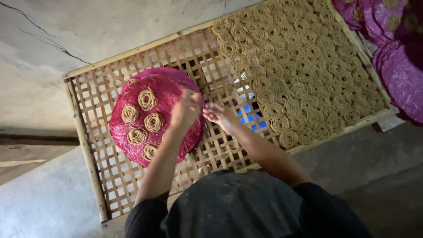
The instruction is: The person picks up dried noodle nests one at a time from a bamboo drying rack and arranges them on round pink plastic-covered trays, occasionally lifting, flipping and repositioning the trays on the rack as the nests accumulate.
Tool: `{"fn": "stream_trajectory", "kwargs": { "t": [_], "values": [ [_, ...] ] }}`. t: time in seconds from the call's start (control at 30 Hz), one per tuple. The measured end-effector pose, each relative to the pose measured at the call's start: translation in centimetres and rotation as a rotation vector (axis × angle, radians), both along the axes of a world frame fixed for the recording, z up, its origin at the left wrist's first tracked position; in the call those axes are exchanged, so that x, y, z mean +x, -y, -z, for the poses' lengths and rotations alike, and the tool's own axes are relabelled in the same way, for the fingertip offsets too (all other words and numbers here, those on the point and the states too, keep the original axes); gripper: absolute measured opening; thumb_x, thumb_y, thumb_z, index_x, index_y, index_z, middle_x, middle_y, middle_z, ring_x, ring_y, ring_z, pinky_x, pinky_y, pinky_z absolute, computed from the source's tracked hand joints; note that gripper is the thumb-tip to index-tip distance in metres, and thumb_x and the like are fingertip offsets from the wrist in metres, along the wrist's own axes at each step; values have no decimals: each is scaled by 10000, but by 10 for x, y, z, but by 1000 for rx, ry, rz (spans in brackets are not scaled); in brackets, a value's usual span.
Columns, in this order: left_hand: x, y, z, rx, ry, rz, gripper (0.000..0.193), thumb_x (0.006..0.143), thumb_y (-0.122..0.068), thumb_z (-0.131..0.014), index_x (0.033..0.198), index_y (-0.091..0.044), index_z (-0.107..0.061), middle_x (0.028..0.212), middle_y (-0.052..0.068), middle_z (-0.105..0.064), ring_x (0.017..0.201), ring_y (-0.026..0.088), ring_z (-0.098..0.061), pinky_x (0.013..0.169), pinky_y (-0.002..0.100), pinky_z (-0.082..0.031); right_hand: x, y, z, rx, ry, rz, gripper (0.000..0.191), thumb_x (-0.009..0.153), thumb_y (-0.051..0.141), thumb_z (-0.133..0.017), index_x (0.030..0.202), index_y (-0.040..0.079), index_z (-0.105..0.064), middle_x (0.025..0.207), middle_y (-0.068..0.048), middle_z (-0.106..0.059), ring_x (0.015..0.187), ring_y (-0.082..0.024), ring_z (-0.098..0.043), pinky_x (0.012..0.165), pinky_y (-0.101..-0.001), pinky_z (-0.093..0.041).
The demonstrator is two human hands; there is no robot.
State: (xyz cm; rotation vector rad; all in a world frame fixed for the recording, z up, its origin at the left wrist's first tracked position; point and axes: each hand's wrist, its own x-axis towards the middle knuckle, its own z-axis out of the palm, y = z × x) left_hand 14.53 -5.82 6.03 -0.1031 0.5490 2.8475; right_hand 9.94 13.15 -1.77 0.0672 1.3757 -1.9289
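Your pink woven disc (132,94) lies flat on the left part of the bamboo lattice tray (94,99), round, rough-textured and a little tilted toward you. It carries several pale coiled noodle spirals (147,99), each a loose round swirl, spaced apart on its left half. Its right edge is hidden under your left hand (186,110).

Bare bamboo tray (207,66) lattice lies open between pink mat (132,132) and noodle coils (304,75)

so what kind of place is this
Probably a small home food workshop: a woven bamboo lattice drying tray on a bare concrete floor, rows of pale coiled noodle spirals, and round pink woven mats.
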Motion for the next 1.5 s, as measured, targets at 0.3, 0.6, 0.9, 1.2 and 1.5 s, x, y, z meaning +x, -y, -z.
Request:
{"fn": "stream_trajectory", "kwargs": {
  "t": [0.3,0.6,0.9,1.2,1.5],
  "values": [
    [42,-24,19,-2510,-43,-366,610,892,-330,-642,1353,36,-480,1381,190,-530,1283,317,-542,1071,456,-487,-105,-70,-14,829,-742,2,220,916,107,-681,1132,152,-678,931,-73,-731,774,-265,-678,629,-374,-514],
    [63,12,46,-2367,467,110,426,998,-210,-559,1380,-22,-533,1356,223,-489,1237,339,-495,992,441,-520,-136,-89,-19,1016,-1450,167,344,838,110,-753,1161,96,-635,970,-188,-692,908,-418,-668,762,-497,-543],
    [52,-20,-14,-1845,98,181,147,985,-133,-586,1086,-49,-653,944,113,-725,712,155,-699,528,241,-597,-8,-60,-15,48,-290,-292,295,1025,319,-597,1079,46,-694,908,-44,-757,788,-162,-715,701,-345,-587],
    [42,74,27,-2324,-4,-509,465,931,-254,-760,1315,-48,-599,1282,158,-648,1066,275,-678,784,363,-604,-47,-93,5,352,-649,-62,137,1059,180,-604,1092,60,-661,926,-57,-676,741,-178,-662,650,-366,-556],
    [37,156,53,-2233,521,-176,491,997,-263,-650,1423,-61,-517,1395,178,-521,1230,360,-593,998,481,-567,-61,-103,-23,1153,-1264,203,384,899,-13,-715,1256,94,-623,1105,-198,-649,1040,-432,-616,885,-527,-495]
  ]
}}
